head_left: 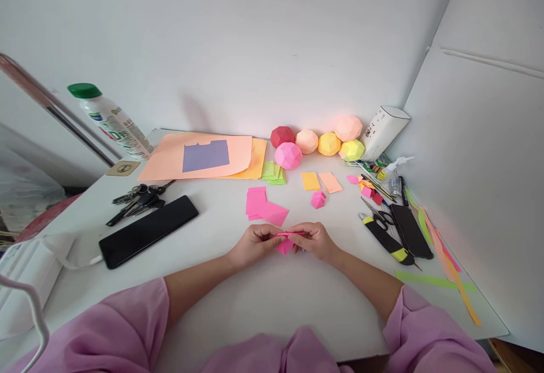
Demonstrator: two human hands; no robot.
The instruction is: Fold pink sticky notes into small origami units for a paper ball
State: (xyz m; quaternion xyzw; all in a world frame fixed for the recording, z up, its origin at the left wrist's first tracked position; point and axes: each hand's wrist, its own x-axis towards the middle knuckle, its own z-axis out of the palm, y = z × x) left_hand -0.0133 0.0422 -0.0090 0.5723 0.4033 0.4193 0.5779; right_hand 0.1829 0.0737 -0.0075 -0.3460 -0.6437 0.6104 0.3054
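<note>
Between my two hands, low over the white table, is a small pink paper piece (285, 246) with folds in it. My left hand (258, 242) pinches its left side, thumb against the fingers. On the other side, my right hand (315, 241) grips the paper the same way. Just beyond my fingertips lie flat pink paper sheets (267, 210), overlapping. A little stack of folded pink pieces (318, 199) rests to the right of them. Behind, by the wall, several faceted paper balls stand in a cluster, among them a pink ball (288, 156).
Orange sheets (164, 160), keys (142, 200) and a black power bank (148, 231) lie left, near a tall bottle (117, 123). At right are scissors (378, 214), a box cutter (386, 240), a dark phone (411, 231), a glue bottle (389, 169) and paper strips (437, 278).
</note>
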